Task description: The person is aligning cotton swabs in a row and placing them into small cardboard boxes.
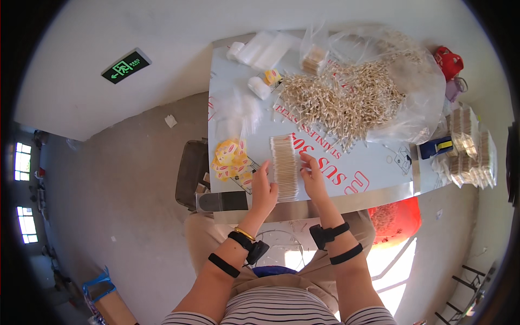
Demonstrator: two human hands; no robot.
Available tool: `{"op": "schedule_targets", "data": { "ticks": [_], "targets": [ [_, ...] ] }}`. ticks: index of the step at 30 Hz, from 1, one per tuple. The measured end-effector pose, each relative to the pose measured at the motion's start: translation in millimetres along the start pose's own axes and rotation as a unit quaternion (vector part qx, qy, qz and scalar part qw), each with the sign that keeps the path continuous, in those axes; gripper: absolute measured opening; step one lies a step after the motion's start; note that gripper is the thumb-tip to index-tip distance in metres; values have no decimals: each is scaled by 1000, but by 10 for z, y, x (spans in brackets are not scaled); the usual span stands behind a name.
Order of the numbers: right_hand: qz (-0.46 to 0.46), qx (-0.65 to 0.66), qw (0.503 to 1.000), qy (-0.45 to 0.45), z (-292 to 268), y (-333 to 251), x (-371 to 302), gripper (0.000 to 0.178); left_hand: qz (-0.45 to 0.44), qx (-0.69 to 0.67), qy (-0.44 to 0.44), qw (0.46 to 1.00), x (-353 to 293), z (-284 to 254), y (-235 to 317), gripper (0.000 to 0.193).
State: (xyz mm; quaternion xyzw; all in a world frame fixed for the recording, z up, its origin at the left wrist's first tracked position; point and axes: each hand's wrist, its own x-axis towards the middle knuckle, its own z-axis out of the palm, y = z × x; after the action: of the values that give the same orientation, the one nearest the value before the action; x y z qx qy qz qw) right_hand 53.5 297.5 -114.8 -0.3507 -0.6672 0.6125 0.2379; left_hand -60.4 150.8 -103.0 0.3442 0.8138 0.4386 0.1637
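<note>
Near the centre of the frame, slightly below the middle, a neat row of cotton swabs (284, 167) lies flat on the pale table (374, 162), laid side by side in a long strip that runs from upper to lower frame. The left hand (264, 187) rests against the strip's left edge near its lower end, fingers loosely curled and touching the swabs rather than clenched around them. The right hand (312, 176) sits at the strip's right edge, fingers partly bent with the tips on the swabs; neither hand is lifting anything. Both wrists carry black straps, and the left also wears a thin gold bangle. Just left of the left hand lies a heap of yellow and red stickers (232, 160). Above that, toward the upper middle, sit clear plastic bags (238, 111) and 2 small white rolls (259, 86). A large loose pile of swabs (346, 97) spreads over a clear plastic sheet in the upper right. At the right edge of the frame stand stacked bundles of packed swabs (468, 143), and a blue box (440, 146) lies just beside them.
</note>
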Motion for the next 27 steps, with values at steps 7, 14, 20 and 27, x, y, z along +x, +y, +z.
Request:
{"op": "schedule_targets", "data": {
  "ticks": [7, 14, 20, 27],
  "targets": [
    [-76, -212, 974, 29, -272, -409, 711, 41, 149, 20, 123, 981, 828, 21, -4, 63],
    [-193, -416, 889, 9, 87, -547, 1426, 43, 102, 140, 117, 978, 1919, 170, 44, 46],
    [-225, -467, 855, -18, 293, -620, 1737, 28, 62, 304, 60, 949, 2230, 34, 20, 38],
    [-218, -622, 749, -72, 539, -544, 2037, 10, 74, 343, 6, 936, 2211, -53, -5, 12]
  ]
}}
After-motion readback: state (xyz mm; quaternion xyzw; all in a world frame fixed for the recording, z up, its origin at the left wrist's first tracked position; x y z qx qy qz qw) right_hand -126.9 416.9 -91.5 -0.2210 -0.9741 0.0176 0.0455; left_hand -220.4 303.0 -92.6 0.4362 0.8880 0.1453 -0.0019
